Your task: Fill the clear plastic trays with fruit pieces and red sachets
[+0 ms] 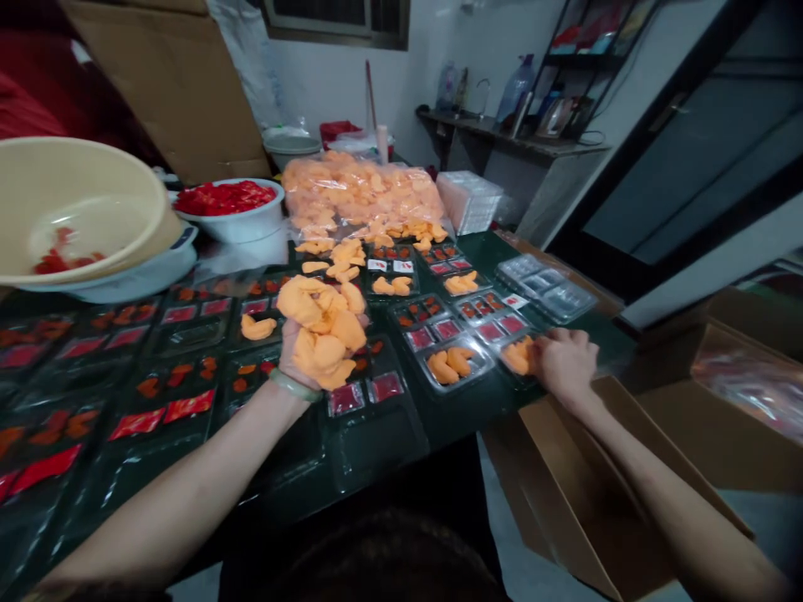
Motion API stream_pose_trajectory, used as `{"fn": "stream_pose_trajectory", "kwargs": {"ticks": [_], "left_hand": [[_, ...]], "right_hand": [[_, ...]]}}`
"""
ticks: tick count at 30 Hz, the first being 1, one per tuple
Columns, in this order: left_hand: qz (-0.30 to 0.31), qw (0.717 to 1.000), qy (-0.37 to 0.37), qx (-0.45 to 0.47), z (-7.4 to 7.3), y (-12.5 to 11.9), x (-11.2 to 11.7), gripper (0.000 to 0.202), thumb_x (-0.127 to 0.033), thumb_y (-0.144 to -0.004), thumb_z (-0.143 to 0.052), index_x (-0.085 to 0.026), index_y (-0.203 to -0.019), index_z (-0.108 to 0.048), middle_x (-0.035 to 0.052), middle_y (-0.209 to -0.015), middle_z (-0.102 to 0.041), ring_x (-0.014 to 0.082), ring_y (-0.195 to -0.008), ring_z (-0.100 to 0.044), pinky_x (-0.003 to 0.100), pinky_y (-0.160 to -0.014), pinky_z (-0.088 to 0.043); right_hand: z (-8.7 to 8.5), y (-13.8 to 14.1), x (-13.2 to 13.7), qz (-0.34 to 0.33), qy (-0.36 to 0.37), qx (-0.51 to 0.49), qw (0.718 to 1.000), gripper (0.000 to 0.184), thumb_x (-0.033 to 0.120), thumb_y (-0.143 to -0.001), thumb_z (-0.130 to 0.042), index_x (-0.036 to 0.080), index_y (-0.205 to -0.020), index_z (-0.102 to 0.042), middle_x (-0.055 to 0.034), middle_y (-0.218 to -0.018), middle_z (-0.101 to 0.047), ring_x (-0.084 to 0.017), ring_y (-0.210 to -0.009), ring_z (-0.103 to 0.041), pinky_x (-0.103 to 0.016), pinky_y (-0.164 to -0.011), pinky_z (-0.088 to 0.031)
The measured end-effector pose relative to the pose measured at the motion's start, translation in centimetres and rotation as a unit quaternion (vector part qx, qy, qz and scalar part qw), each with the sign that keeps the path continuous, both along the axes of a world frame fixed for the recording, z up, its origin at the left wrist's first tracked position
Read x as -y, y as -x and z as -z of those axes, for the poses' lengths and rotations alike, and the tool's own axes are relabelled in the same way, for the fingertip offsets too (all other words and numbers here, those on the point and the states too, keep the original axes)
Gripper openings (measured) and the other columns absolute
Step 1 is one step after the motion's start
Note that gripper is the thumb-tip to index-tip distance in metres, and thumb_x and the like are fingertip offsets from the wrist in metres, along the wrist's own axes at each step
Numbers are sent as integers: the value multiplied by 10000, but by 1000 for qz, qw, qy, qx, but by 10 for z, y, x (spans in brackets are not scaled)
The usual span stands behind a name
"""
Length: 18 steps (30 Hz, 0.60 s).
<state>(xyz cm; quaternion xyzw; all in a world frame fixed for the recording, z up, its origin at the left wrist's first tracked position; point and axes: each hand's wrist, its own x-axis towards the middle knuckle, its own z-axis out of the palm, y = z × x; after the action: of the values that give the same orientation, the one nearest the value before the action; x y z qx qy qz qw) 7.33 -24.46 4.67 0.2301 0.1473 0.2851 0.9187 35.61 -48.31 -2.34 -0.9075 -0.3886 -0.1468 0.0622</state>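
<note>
My left hand [299, 355] is raised over the dark table [389, 435], palm up, closed round a heap of orange crackers [323, 326]; a pale bangle sits on its wrist. My right hand [565, 361] rests at the table's right edge, fingers curled on orange crackers [518, 355] lying in a clear plastic tray [508, 347]. Beside it another clear tray [452, 364] holds a few crackers. Many compartment trays with red sachets [386, 386] and small orange pieces cover the table.
A large clear bag of orange crackers [360, 194] stands at the back. A white bowl of red pieces [229, 209] and a tilted beige basin [75, 209] sit at the left. Empty clear trays [545, 286] lie right; open cardboard boxes [590, 477] stand below the table edge.
</note>
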Motion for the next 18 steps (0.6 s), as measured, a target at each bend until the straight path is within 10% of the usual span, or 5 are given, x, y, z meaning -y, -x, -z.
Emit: {"fn": "stream_pose_trajectory", "kwargs": {"ticks": [4, 10, 18], "left_hand": [[-16, 1000, 16, 20, 2, 9, 3, 176, -229, -696, -514, -156, -843, -577, 48, -817, -620, 165, -663, -584, 260, -551, -494], [-78, 994, 70, -38, 2, 19, 6, 259, -308, -716, -515, -134, -893, -588, 75, -799, -646, 196, -692, -620, 294, -607, -517], [-127, 986, 98, -48, 1, 61, -6, 170, -237, -745, -508, -126, -834, -599, 75, -730, -664, 190, -667, -638, 312, -645, -532]], "right_hand": [[-29, 56, -29, -150, -219, -127, 956, 162, 354, -806, -524, 253, -899, -610, -130, -968, -564, -303, -880, -503, -443, -698, -394], [-72, 188, -109, -316, -224, -557, 734, 386, 467, -775, -573, 222, -1051, -461, -49, -854, -614, -168, -669, -573, -286, -551, -453], [-80, 215, -158, -303, -253, -638, 661, 250, 410, -766, -605, 198, -706, -487, 33, -546, -519, -99, -486, -475, -228, -469, -392]]}}
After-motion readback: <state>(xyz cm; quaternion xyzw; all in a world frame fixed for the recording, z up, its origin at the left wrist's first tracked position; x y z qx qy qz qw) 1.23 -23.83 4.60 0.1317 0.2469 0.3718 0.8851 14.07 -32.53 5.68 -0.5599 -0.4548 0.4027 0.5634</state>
